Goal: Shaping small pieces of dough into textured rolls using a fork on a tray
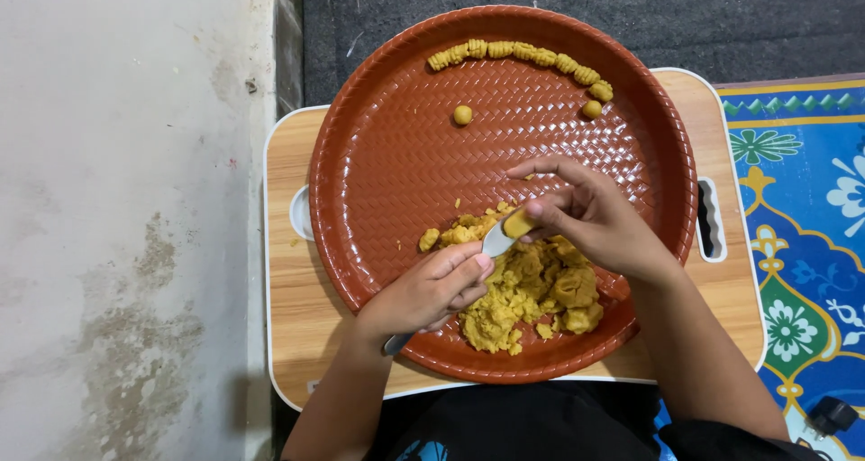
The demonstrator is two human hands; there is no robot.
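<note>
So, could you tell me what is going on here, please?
A person is shaping yellow dough over a round brown tray on a small wooden table. The left hand holds a metal utensil, and the right hand presses a dough piece on it. Ridged pieces line the far rim; a dough heap lies near.
</note>
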